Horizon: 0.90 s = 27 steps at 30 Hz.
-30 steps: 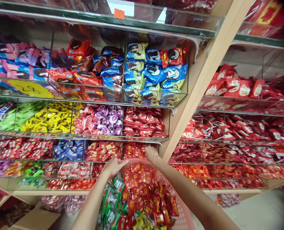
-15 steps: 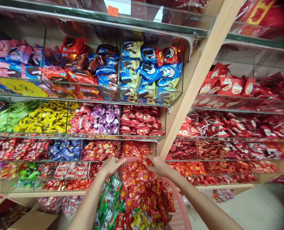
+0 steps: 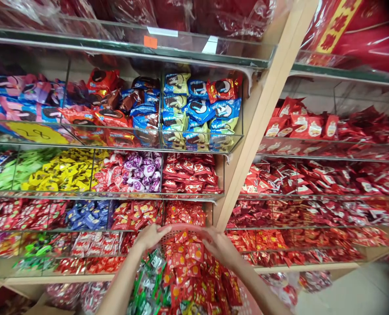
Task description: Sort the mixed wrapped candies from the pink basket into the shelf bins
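Two banks of clear candy bins [image 3: 115,195] up top, pink plastic basket [image 3: 184,227] just below, long axis aimed at the shelves, mostly hidden under red candy packets [image 3: 187,271]. Left hand [image 3: 151,237] and right hand [image 3: 221,247] curled at the far rim, fingers close together, exact grip hard to make out.

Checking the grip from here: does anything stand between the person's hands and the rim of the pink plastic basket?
Nothing visible: the left hand and right hand sit directly on the rim of the pink plastic basket, with red candy packets heaped inside.
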{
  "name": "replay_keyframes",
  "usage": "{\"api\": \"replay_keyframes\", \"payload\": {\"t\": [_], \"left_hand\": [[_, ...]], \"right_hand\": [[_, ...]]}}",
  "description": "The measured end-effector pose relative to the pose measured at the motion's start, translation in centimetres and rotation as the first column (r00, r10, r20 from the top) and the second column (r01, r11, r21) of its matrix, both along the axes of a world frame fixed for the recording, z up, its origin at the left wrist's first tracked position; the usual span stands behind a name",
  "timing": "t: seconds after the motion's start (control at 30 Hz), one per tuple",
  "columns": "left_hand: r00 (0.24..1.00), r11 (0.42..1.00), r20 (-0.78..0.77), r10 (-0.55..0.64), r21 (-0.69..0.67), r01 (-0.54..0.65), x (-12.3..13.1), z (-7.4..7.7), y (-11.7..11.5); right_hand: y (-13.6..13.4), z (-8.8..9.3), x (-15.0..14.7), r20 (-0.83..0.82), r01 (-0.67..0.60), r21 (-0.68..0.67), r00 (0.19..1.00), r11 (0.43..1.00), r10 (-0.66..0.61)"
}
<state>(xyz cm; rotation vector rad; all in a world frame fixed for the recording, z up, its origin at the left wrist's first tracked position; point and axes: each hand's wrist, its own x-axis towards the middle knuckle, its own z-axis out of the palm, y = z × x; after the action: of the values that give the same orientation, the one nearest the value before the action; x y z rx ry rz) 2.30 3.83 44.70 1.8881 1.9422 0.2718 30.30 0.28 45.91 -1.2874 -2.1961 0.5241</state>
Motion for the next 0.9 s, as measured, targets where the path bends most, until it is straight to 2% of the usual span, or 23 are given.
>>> {"api": "replay_keyframes", "payload": {"t": [0.13,0.23,0.3,0.37,0.43,0.67,0.9], "left_hand": [[1.0,1.0,0.009,-0.002,0.005,0.002,0.0,-0.1,0.0],[1.0,1.0,0.01,-0.006,0.013,0.006,0.0,0.0,-0.1],[1.0,1.0,0.004,-0.004,0.015,0.004,0.0,0.1,-0.1],[1.0,1.0,-0.007,-0.002,0.013,0.002,0.1,0.1,-0.2],[1.0,1.0,-0.013,0.002,0.011,-0.002,0.1,0.2,-0.2],[1.0,1.0,-0.009,0.01,-0.003,-0.01,0.1,0.2,-0.3],[1.0,1.0,-0.027,-0.003,0.0,0.003,-0.1,0.0,-0.1]], "right_hand": [[-1.9,-2.9,2.2,-0.124,0.227,0.008,0.967,0.974,-0.224],[-2.8,-5.9,4.2,-0.161,0.438,0.029,0.889,0.899,-0.428],[-3.3,-7.5,5.1,-0.145,0.507,-0.036,0.85,0.861,-0.506],[-3.7,-8.6,5.4,-0.098,0.517,-0.133,0.842,0.845,-0.531],[-4.1,-8.9,5.3,-0.052,0.517,-0.186,0.844,0.835,-0.534],[-4.6,-8.0,5.0,-0.018,0.488,-0.189,0.866,0.852,-0.5],[-4.7,-8.2,5.1,0.016,0.48,-0.118,0.876,0.869,-0.482]]}}
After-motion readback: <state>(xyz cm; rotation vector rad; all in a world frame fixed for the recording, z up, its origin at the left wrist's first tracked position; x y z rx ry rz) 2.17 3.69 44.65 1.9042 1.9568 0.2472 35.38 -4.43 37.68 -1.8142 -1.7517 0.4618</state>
